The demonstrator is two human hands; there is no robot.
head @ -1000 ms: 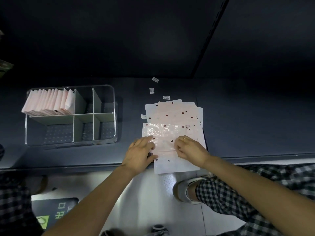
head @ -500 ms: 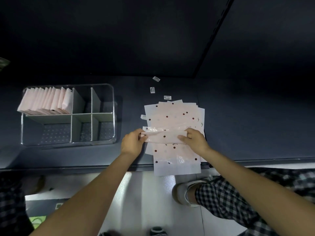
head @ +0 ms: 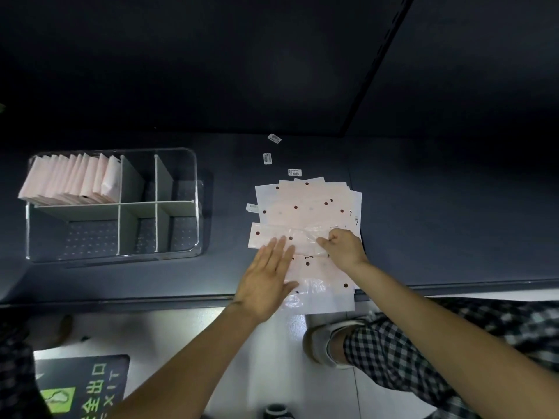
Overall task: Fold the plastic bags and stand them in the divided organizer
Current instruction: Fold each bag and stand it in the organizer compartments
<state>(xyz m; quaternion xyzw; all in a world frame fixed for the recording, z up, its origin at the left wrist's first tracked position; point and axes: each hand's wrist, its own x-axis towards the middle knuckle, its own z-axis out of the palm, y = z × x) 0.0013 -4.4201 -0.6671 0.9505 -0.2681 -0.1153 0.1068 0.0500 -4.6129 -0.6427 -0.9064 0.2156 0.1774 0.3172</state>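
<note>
Pale pink plastic, dotted dark red: folded bag (head: 273,239) as a narrow strip across the loose stack of bags (head: 305,201) on the dark counter (head: 423,237); left hand (head: 266,285) flat, fingers straight, pressing the strip's middle; right hand (head: 341,247) curled, pinching its right end. Folding step in hand, by appearances; next likely the right end carried leftward over the pressing palm, then stood in the clear divided organizer (head: 196,207), well apart at left, beside the folded bags (head: 69,179) in its far-left compartment.

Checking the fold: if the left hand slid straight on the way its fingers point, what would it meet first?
The left hand points up-right across the folded bag, so it would probably cross the folded bag's far edge onto the bag stack.
</note>
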